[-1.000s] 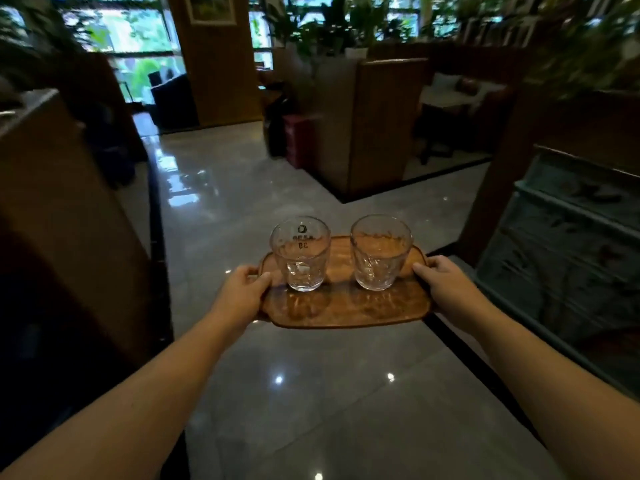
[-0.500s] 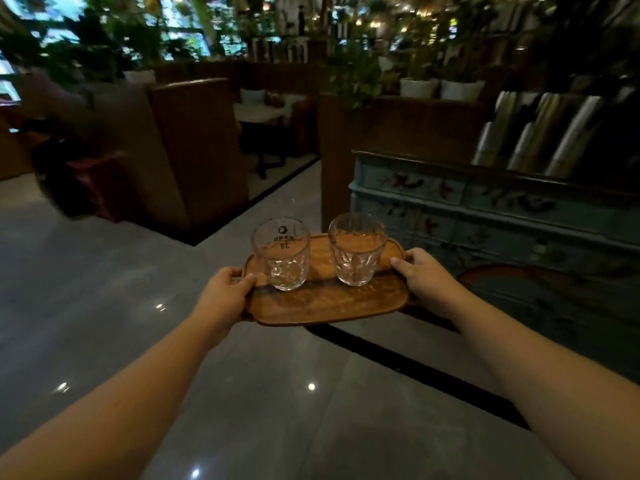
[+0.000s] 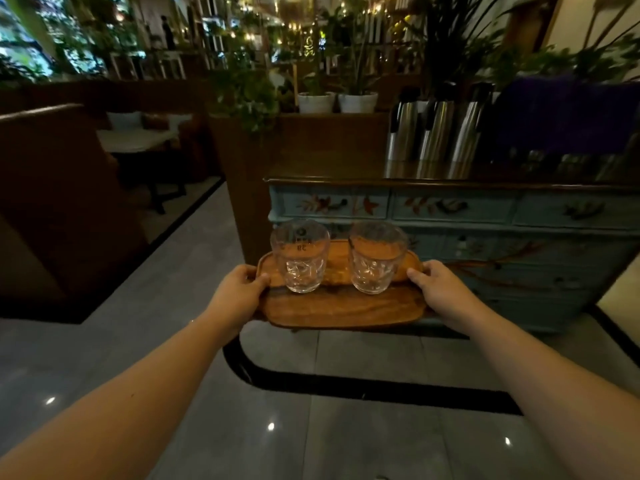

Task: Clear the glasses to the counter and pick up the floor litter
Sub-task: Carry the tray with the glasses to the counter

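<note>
Both arms reach out over the grey floor (image 3: 207, 393). The left hand (image 3: 239, 296) and right hand (image 3: 438, 289) grip a wooden tray (image 3: 343, 308) at 9 and 3 o'clock, fingers (image 3: 258, 280) curled over its rim. Two glasses (image 3: 299, 259) stand upright on it (side by side). Beyond, at 1 o'clock, sits the dark surface (image 3: 329, 173) with three steel flasks (image 3: 436, 129).

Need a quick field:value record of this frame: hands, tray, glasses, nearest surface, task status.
left hand: grips left end of the wooden tray
right hand: grips right end of the tray
tray: held in the air, roughly level
printed glass: upright on tray, left side
plain glass: upright on tray, right side, apart from the other
sideboard: painted blue, directly ahead; steel flasks on its dark top
status: glasses not yet on any surface
floor litter: none visible
</note>
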